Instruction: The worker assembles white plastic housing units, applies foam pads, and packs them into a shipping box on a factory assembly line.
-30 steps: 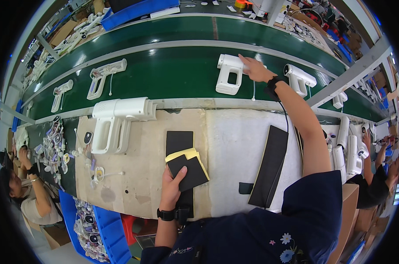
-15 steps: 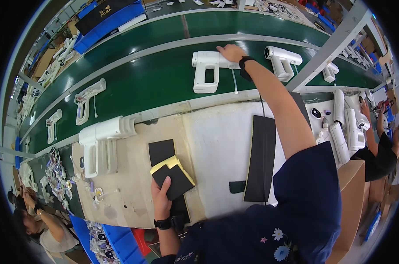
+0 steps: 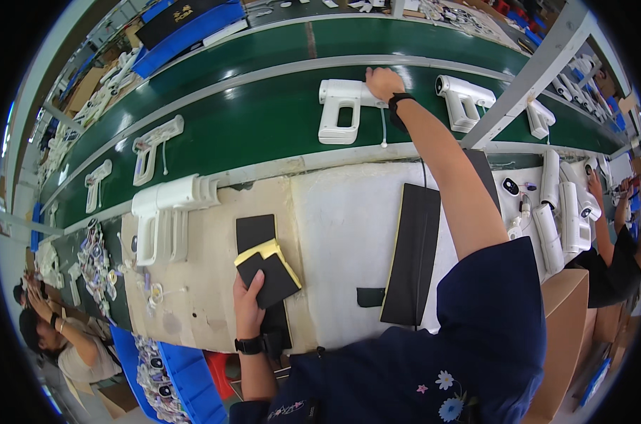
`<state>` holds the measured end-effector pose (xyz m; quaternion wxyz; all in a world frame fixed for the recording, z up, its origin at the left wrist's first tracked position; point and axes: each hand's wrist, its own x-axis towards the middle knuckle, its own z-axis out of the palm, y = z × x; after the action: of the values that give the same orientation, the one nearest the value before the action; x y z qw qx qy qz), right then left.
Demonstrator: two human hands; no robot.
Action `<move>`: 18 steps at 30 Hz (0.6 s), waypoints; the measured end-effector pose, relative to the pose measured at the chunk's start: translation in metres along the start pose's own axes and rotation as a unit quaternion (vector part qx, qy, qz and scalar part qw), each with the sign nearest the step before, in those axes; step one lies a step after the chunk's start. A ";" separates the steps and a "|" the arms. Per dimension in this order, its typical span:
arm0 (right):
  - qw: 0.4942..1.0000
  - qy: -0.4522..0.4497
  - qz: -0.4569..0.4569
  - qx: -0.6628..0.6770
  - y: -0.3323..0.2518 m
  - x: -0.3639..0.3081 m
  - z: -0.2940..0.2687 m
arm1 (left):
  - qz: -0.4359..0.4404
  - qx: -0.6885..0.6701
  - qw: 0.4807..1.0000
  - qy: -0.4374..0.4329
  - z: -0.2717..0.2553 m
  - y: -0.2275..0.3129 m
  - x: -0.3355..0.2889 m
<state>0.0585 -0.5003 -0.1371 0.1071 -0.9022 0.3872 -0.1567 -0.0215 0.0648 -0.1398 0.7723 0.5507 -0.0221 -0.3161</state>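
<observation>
Head view, far left: a co-worker (image 3: 87, 346) sits with both hands raised near the head.
Parts heap: small parts (image 3: 96, 265) lie jumbled on the dark tabletop.
Green belt (image 3: 257, 120), left stretch: two slim white frames (image 3: 98, 185) stand apart, each with a thin cord.
Blue bin (image 3: 197, 374): below the table edge, filled with more small pieces.
Nested shells: white pistol-shaped shells (image 3: 168, 201) sit together on the beige board (image 3: 214, 283), near the belt's edge.
Left hand (image 3: 248, 300): grasping black foam pads (image 3: 274, 279) edged in yellow, thumb pressed on top; the fingers underneath are hidden.
Narrow strip: a long black strip (image 3: 257, 227) lies on the board beneath the held pads.
White device (image 3: 338, 106): upright on the belt, barrel pointing left, its looped handle down.
Right hand (image 3: 385, 83): at the barrel's rear end, fingers curled; how firmly they grip, I cannot tell.
Dark green scrap (image 3: 370, 297): just beside the wide black strip (image 3: 412, 254), both on the white sheet (image 3: 334, 233).
Second device (image 3: 465, 102): on the belt, beside the metal post (image 3: 521, 78).
Far right: white housings (image 3: 567, 212) lie above a cardboard box (image 3: 564, 339), near another co-worker's dark top (image 3: 610, 272).
</observation>
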 end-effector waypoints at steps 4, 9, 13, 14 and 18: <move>0.964 0.162 -0.137 -0.162 0.007 -0.008 0.006 | 0.002 0.002 1.000 -0.015 0.004 0.003 0.003; 0.943 0.154 -0.290 -0.049 -0.024 -0.048 -0.024 | 0.008 -0.013 0.999 -0.028 0.000 0.001 -0.001; 0.928 0.011 -0.298 0.223 -0.042 -0.109 -0.070 | 0.016 -0.003 0.998 -0.053 0.006 0.004 -0.001; 0.922 -0.033 -0.282 0.264 -0.049 -0.128 -0.078 | 0.016 -0.013 0.998 -0.062 0.008 0.006 -0.003; 0.896 -0.134 -0.318 0.280 -0.089 -0.195 -0.129 | 0.025 0.002 0.998 -0.051 0.005 0.007 -0.007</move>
<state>-0.0566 -0.3069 -0.0282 0.3504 -0.9225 0.0013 -0.1620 -0.0255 0.0654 -0.1296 0.7768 0.5343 -0.0759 -0.3244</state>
